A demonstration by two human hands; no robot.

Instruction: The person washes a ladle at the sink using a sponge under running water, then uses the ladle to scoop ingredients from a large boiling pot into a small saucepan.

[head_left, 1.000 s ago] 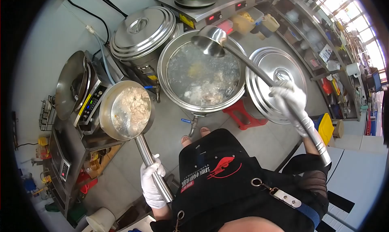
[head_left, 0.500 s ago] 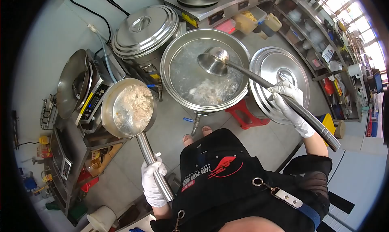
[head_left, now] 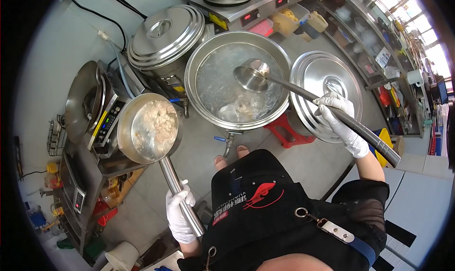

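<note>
My left hand [head_left: 179, 215], in a white glove, grips the thick tubular handle of a steel saucepan [head_left: 127, 145]. Inside that pan lies a heap of pale, cooked-looking meat pieces [head_left: 160, 124]. My right hand [head_left: 335, 114], gloved as well, is closed around the long shaft of a steel ladle [head_left: 251, 76]. The ladle's bowl is tilted over the large stockpot [head_left: 190, 93], within its rim; I cannot tell whether it touches the liquid. Steaming, cloudy liquid fills the pot, and a pale clump [head_left: 242, 108] shows near its front side.
A lidded pot [head_left: 163, 34] stands behind left, and a round lid [head_left: 310, 105] lies right of the stockpot above a red stool [head_left: 287, 133]. Left are a wok [head_left: 80, 98] and a scale [head_left: 78, 197]. Shelves [head_left: 362, 48] line the right. A tap [head_left: 229, 140] juts from the stockpot.
The ladle's bowl has shifted slightly right and toward me within the stockpot. The pale clump in the liquid looks smaller and differently shaped. The saucepan stays nearly still.
</note>
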